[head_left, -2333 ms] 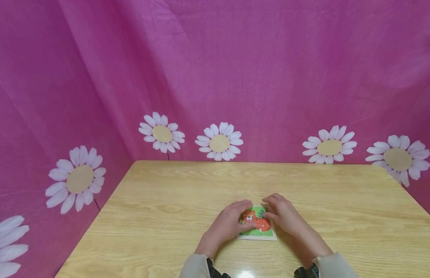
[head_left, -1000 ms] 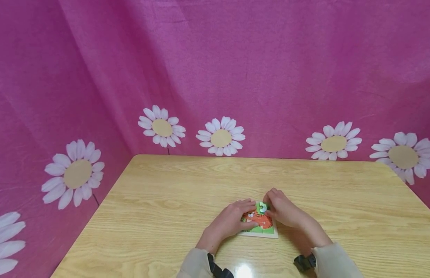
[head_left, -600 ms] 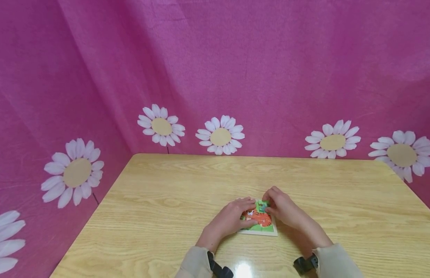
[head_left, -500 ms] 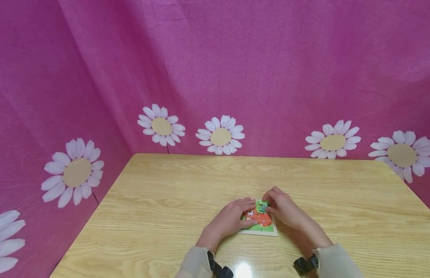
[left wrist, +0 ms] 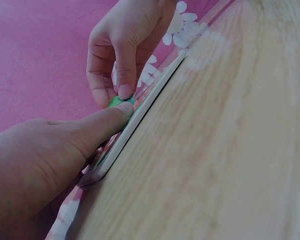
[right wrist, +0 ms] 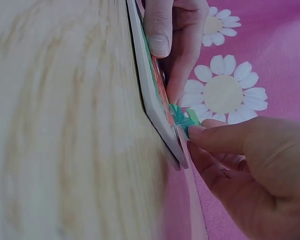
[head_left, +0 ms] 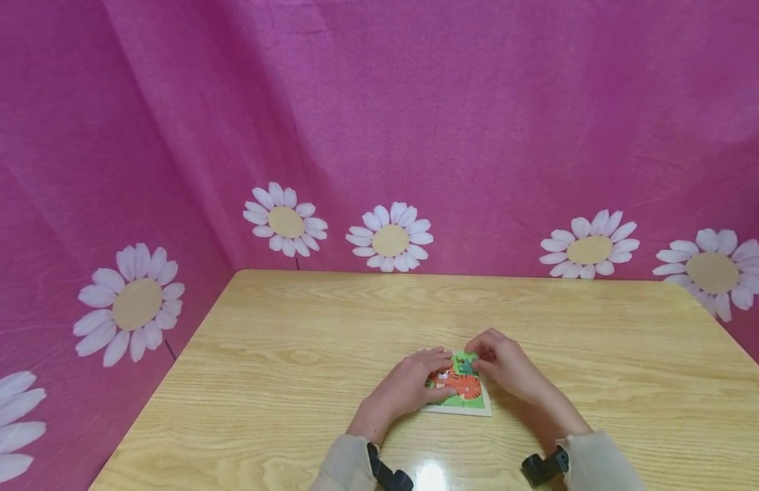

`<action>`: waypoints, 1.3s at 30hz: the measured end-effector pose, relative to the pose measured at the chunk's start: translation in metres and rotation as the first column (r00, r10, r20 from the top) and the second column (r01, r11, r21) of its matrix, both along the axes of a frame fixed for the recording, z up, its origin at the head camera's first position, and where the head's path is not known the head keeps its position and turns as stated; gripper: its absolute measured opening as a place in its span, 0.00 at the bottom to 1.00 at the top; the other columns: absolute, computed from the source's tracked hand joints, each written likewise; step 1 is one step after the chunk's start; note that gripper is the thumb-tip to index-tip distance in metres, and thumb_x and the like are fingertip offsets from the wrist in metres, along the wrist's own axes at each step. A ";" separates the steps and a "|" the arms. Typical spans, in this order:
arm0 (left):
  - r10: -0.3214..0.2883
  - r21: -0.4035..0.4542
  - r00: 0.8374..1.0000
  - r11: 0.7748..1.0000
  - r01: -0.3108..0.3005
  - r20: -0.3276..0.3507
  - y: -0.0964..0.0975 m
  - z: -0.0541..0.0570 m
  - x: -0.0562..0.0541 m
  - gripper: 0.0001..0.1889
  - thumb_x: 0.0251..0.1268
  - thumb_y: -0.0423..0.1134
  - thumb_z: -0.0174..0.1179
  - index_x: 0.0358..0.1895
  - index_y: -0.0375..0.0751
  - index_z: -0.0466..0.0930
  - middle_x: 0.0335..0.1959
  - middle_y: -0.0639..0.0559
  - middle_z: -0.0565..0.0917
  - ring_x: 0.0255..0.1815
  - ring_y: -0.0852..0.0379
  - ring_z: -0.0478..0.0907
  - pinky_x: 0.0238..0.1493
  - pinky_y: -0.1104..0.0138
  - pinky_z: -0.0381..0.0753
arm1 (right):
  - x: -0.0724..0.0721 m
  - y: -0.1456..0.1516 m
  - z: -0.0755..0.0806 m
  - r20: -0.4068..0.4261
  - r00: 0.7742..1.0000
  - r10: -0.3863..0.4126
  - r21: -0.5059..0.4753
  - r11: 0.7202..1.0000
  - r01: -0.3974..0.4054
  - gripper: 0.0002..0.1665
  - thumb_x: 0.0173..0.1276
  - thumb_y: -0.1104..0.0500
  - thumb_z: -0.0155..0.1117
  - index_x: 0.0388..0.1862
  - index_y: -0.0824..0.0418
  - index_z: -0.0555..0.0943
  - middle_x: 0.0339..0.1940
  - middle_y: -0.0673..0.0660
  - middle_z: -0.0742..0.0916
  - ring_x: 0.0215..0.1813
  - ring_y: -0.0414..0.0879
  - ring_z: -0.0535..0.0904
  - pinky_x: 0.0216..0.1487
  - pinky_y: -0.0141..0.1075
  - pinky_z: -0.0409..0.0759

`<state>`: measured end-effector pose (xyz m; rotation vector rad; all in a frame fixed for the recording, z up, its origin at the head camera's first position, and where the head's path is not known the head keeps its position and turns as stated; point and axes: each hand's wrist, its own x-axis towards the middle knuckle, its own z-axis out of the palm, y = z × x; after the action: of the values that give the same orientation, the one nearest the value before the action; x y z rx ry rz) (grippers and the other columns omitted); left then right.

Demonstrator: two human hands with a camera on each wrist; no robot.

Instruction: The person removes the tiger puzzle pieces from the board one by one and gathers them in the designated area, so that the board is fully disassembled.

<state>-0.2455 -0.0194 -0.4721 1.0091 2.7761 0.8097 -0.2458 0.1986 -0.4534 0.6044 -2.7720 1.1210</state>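
A small square jigsaw puzzle (head_left: 468, 389) with an orange tiger on green lies in a pale frame on the table. Over its left side rests my left hand (head_left: 400, 387), thumb and fingertips on the picture, covering part of the tiger. At the far right corner, my right hand (head_left: 508, 368) pinches a green puzzle piece (right wrist: 182, 117) with teal leaves between thumb and fingers. The right wrist view has this piece standing slightly above the board's surface. In the left wrist view, my left thumb (left wrist: 107, 122) lies close beside the piece.
The wood-grain table (head_left: 281, 354) reaches back to a pink curtain (head_left: 477, 136) printed with large white daisies. Black straps with small cameras (head_left: 399, 479) sit at both wrists, near the table's surface.
My right hand has moved from hovering with parted fingers to pinching the corner piece, which looked raised a second ago and now lies lower. The left hand stays on the puzzle.
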 end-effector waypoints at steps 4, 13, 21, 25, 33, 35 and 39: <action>0.002 0.002 1.000 1.000 -0.002 0.003 0.000 0.000 0.000 0.28 0.65 0.57 0.61 0.66 0.52 0.75 0.70 0.60 0.73 0.75 0.60 0.64 0.75 0.61 0.65 | 0.000 0.001 -0.001 0.010 1.000 -0.016 -0.014 1.000 0.016 0.09 0.61 0.73 0.65 0.40 0.64 0.82 0.39 0.56 0.82 0.40 0.40 0.77 0.41 0.27 0.79; 0.008 0.008 1.000 1.000 -0.008 0.013 0.001 0.000 0.001 0.28 0.64 0.57 0.61 0.66 0.52 0.76 0.70 0.61 0.72 0.75 0.60 0.64 0.74 0.61 0.65 | 0.000 0.004 -0.003 0.069 0.997 -0.030 -0.078 0.996 0.035 0.09 0.63 0.72 0.64 0.42 0.65 0.83 0.39 0.56 0.83 0.40 0.37 0.77 0.41 0.26 0.79; 0.009 0.009 1.000 1.000 -0.009 0.014 0.001 0.000 0.000 0.28 0.65 0.57 0.61 0.66 0.52 0.75 0.71 0.60 0.72 0.75 0.59 0.64 0.75 0.60 0.64 | -0.002 0.008 -0.006 0.112 0.993 -0.028 -0.139 0.989 0.044 0.09 0.64 0.72 0.63 0.43 0.66 0.83 0.41 0.59 0.84 0.42 0.39 0.80 0.44 0.25 0.80; 0.005 0.014 1.000 1.000 -0.005 0.013 0.001 -0.001 -0.001 0.28 0.64 0.58 0.61 0.66 0.52 0.75 0.70 0.60 0.72 0.75 0.59 0.64 0.75 0.60 0.64 | -0.001 0.010 -0.006 0.103 0.994 -0.030 -0.157 0.987 0.046 0.10 0.64 0.72 0.63 0.44 0.67 0.83 0.42 0.60 0.84 0.42 0.37 0.80 0.44 0.26 0.81; 0.001 0.018 1.000 1.000 -0.001 0.011 0.000 0.000 -0.001 0.28 0.64 0.57 0.61 0.66 0.51 0.75 0.70 0.60 0.73 0.75 0.58 0.64 0.75 0.60 0.64 | 0.001 0.016 -0.006 0.105 0.994 -0.039 -0.178 0.982 0.058 0.10 0.64 0.71 0.64 0.44 0.68 0.82 0.42 0.61 0.84 0.41 0.36 0.80 0.44 0.26 0.80; 0.003 0.017 1.000 1.000 -0.003 0.013 0.000 0.000 0.000 0.28 0.64 0.57 0.61 0.66 0.51 0.75 0.70 0.60 0.73 0.75 0.58 0.64 0.75 0.60 0.64 | 0.002 0.017 -0.006 0.107 0.993 -0.043 -0.174 0.983 0.062 0.10 0.64 0.71 0.64 0.44 0.68 0.82 0.42 0.61 0.84 0.41 0.35 0.79 0.43 0.25 0.80; 0.005 0.014 1.000 1.000 -0.005 0.017 0.001 0.000 -0.001 0.28 0.64 0.56 0.61 0.66 0.51 0.75 0.70 0.60 0.73 0.75 0.58 0.64 0.75 0.60 0.64 | 0.002 0.021 -0.006 0.105 0.993 -0.054 -0.163 0.984 0.070 0.10 0.64 0.71 0.63 0.44 0.67 0.82 0.42 0.60 0.84 0.40 0.32 0.78 0.42 0.25 0.79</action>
<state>-0.2462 -0.0184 -0.4720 0.9939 2.7639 0.8353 -0.2433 0.2191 -0.4594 0.4518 -2.7191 1.3879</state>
